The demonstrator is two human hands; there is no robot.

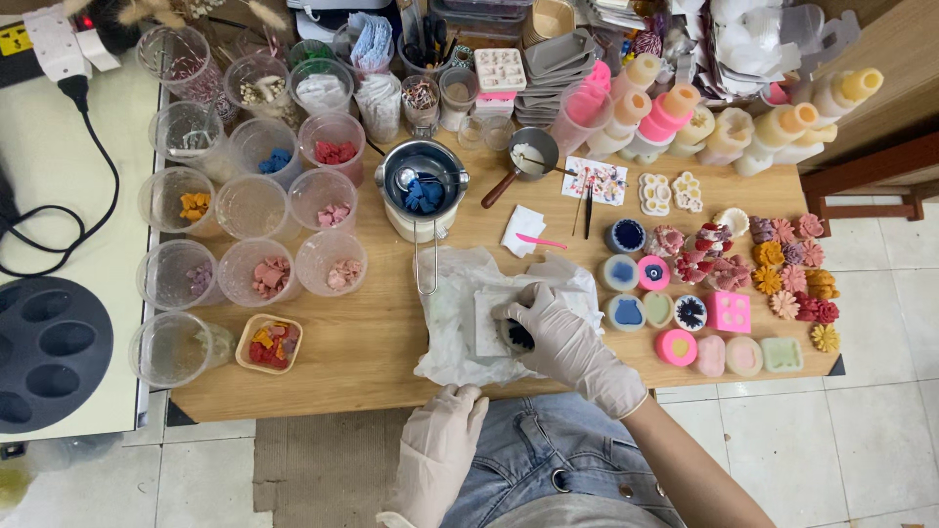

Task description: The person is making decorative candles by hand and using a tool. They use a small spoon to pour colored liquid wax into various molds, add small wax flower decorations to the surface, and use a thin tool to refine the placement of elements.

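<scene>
Surface: a wooden worktable on a pale tiled floor, crowded along its far edge with squeeze bottles, stacked trays and tools. A white side table adjoins it on the left, carrying a black oval-cavity mould and a black power cable.

Containers: clear plastic cups stand in rows on the left of the worktable, several holding coloured wax pieces in red, blue, orange and pink. A small wooden dish holds mixed red and yellow pieces. A metal melting pot with a long wire handle holds blue chunks. A small saucepan holds white material. On the right lie finished flower-shaped castings and round silicone moulds.

Hands: both wear pale disposable gloves. The right hand is curled closed around a small round mould with dark blue contents, held against a white square block on crumpled white paper at the table's near centre. The left hand rests loosely curled at the near table edge, holding nothing visible.
</scene>
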